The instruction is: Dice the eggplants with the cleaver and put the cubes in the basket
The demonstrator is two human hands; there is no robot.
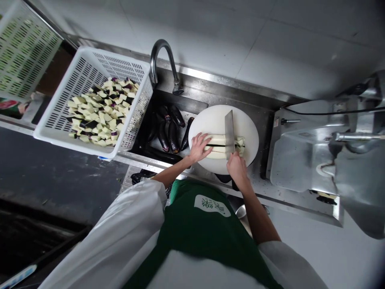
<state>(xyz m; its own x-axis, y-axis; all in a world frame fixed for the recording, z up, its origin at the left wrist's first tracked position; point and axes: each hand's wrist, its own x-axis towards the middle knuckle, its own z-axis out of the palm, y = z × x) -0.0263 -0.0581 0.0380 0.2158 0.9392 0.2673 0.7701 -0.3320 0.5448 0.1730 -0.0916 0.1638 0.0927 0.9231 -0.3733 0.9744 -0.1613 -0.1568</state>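
Note:
Long pale strips of cut eggplant [217,139] with dark skin edges lie side by side on a round white cutting board [207,120]. My left hand [199,148] presses on their left end, fingers bent over them and slightly apart. A wide-bladed cleaver [229,130] is in my right hand [237,167], which is closed round its handle. The blade stands across the strips towards their right end. Just right of it lie small cut eggplant pieces [240,143], partly hidden by the cleaver and my right hand.
Several whole eggplants [173,135] lie in the sink left of the board. A white slotted basket [48,134] holds many eggplant chunks [100,112]. A curved faucet [164,43] rises behind the sink. A metal machine [296,156] stands at the right.

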